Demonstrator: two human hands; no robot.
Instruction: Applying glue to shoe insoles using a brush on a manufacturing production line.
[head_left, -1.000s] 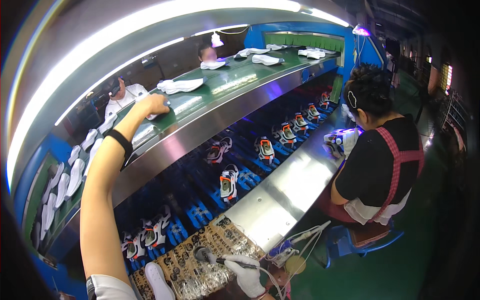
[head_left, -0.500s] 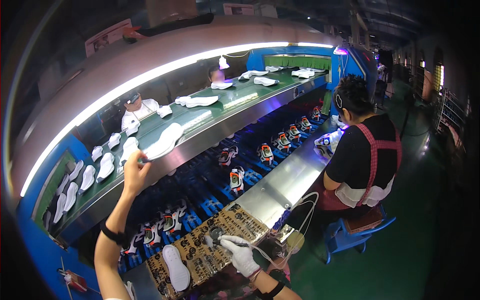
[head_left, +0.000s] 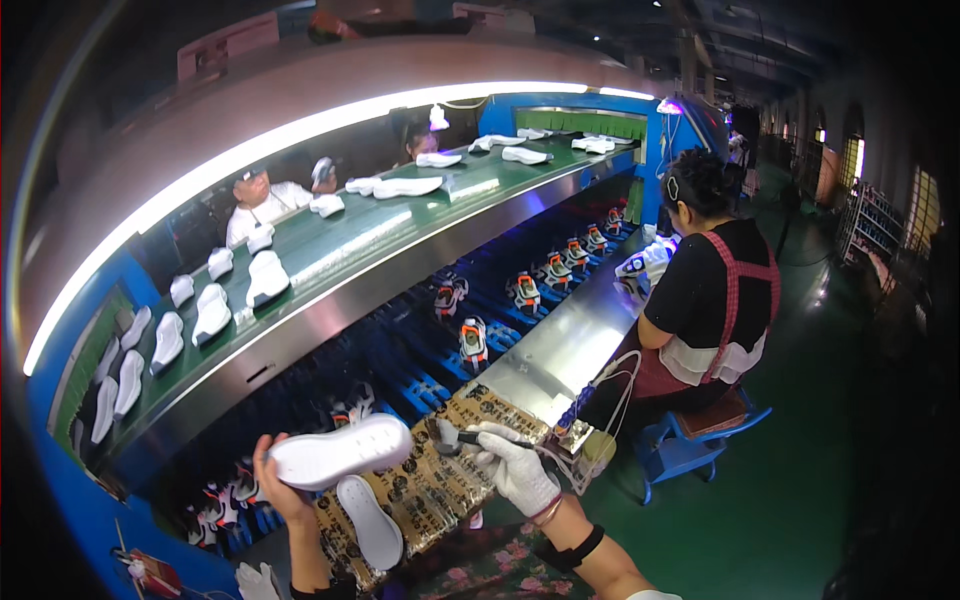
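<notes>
Since the earlier frames the left arm has been brought down from the upper conveyor, and a white shoe sole (head_left: 338, 452) is now held low over the near edge of the worktop. The sole is gripped by the bare left hand (head_left: 280, 490), fingers curled around its heel end from below, toe pointing right. It looks light and rubbery — stiff enough to keep its shape, probably springy if bent, and smooth-faced, so a hold by the side walls seems surest. A second white sole (head_left: 370, 520) lies flat on the patterned brown mat (head_left: 440, 480) just beneath it. The gloved right hand (head_left: 515, 470) is closed around a dark brush-like tool (head_left: 470, 438), its tip over the mat's far edge; whether it carries glue cannot be told. Beyond the mat, finished trainers (head_left: 472, 340) ride the blue lower conveyor (head_left: 400, 360), and more white soles (head_left: 212, 312) sit on the green upper belt (head_left: 340, 240). At the right, a seated co-worker (head_left: 710, 290) occupies the steel bench edge — well apart.
</notes>
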